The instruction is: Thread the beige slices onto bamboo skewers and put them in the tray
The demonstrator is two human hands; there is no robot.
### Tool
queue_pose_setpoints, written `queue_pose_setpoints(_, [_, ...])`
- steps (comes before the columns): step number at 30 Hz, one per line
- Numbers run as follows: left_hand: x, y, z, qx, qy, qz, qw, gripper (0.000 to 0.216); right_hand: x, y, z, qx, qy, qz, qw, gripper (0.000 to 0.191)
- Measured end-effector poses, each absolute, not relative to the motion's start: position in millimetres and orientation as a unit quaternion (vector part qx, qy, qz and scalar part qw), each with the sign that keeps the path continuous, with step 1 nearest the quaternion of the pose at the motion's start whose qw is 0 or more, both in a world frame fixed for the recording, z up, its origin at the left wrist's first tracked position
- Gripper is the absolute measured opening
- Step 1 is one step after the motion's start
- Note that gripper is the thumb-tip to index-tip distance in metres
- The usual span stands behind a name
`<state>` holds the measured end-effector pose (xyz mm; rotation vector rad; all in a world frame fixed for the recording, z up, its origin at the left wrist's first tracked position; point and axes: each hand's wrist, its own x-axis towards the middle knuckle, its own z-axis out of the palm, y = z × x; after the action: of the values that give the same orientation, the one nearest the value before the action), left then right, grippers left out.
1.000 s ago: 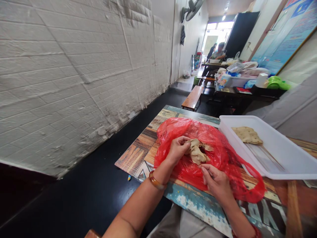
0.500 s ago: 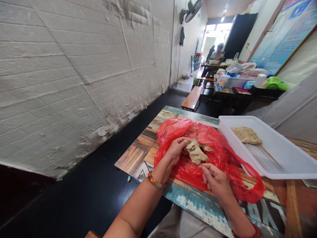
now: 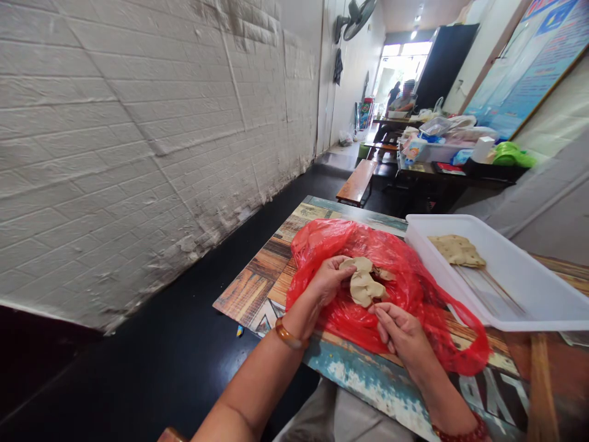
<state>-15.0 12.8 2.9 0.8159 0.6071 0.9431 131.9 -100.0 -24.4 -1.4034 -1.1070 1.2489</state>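
Note:
My left hand [image 3: 327,279] pinches the edge of a thin, beige, floppy sheet of food [image 3: 362,265], which looks like tofu skin. Another folded part of the beige food [image 3: 367,288] hangs just below it, near my right hand. My right hand [image 3: 396,325] is closed at that lower edge, thumb and fingertips together on what seems to be a thin skewer, mostly hidden. Both hands are over an opened red plastic bag [image 3: 331,236], where more beige pieces [image 3: 385,275] show. In the white tray [image 3: 547,301] lies a folded beige sheet [image 3: 458,250] on thin skewers [image 3: 494,288].
The bag and tray rest on a wood-patterned table [image 3: 257,276]. A wooden bench [image 3: 358,183] stands beyond it. Farther back, another table holds bags and green bowls [image 3: 510,153], and a person [image 3: 405,104] sits behind. A white wall [image 3: 184,123] runs along the left.
The upper beige sheet is spread flatter and rounder at my left fingers, and the lower piece is turned slightly. My right hand stays almost in place.

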Motion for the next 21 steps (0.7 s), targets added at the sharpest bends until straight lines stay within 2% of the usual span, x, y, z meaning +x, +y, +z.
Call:
queue_pose_setpoints(8, [-13.2,12.7,-1.6,0.358,0.26,0.435,0.784,0.033,130.0,-100.1,-23.5,-0.575,-0.46,0.494,0.462,0.047])
queue_pose_setpoints(15, [-11.6,11.5,3.3,0.344,0.264,0.432,0.791,0.041,127.5,-100.7,-24.2,-0.585,-0.471,0.475,0.459,0.042])
queue_pose_setpoints(21, [-8.5,10.3,1.4,0.351,0.282,0.427,0.784,0.046,124.7,-98.8,-28.7,-0.602,-0.468,0.458,0.457,0.044])
